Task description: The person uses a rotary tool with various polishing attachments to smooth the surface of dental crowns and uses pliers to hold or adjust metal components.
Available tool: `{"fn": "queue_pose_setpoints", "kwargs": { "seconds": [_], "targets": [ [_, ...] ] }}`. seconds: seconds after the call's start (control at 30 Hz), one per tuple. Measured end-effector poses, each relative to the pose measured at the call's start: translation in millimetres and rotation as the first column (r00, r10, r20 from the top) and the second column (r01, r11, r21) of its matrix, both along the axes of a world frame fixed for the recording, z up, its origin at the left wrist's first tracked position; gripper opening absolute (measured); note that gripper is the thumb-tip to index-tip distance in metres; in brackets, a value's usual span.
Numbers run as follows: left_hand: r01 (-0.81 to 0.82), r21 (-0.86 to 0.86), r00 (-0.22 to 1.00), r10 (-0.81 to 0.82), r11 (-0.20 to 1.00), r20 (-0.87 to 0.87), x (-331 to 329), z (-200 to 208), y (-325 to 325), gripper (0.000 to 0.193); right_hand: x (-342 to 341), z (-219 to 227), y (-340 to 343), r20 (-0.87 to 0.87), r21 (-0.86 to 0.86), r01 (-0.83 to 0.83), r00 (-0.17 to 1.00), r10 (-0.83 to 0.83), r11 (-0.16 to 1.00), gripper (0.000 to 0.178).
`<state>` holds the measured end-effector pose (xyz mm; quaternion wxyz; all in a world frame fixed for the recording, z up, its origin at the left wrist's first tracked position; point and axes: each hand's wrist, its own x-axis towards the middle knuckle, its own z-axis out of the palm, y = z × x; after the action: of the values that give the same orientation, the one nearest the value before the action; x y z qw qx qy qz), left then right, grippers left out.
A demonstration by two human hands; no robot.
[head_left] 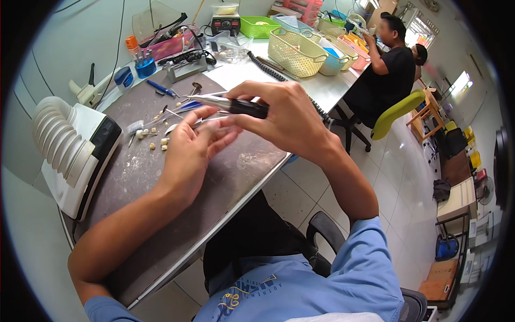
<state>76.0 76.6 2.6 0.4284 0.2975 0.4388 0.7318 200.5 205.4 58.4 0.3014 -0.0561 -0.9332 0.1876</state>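
Observation:
My right hand grips a rotary handpiece with a black body and a silver nose that points left. My left hand is just below it, thumb and fingers pinched together; what they hold, if anything, is too small and blurred to make out. The two hands meet near the fingertips, over the grey-brown work mat. Close to my left hand lie several small tooth-like cream pieces and a small white-bristled brush. A blue pen-like tool rests farther back.
A white extractor with a ribbed hose stands at the left. Behind are a blue bur holder, a control box and a cream basket. The coiled cord crosses the table. A person in black sits at the right.

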Motion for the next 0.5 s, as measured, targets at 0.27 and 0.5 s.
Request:
{"fn": "queue_pose_setpoints", "kwargs": {
  "seconds": [0.27, 0.5],
  "targets": [
    [-0.016, -0.072, 0.902, -0.017, 0.997, -0.431, 7.2, -19.3, -15.8, 0.034, -45.7, 3.8, -38.0, 0.058, 0.128, -0.149, 0.988, 0.142, 0.981, 0.031],
    [-0.187, -0.093, 0.878, 0.124, 0.978, -0.462, 14.6, -16.9, -14.9, 0.04, -41.4, -0.2, -28.4, -0.012, 0.002, -0.266, 0.964, 0.266, 0.964, 0.035]
  ]
}}
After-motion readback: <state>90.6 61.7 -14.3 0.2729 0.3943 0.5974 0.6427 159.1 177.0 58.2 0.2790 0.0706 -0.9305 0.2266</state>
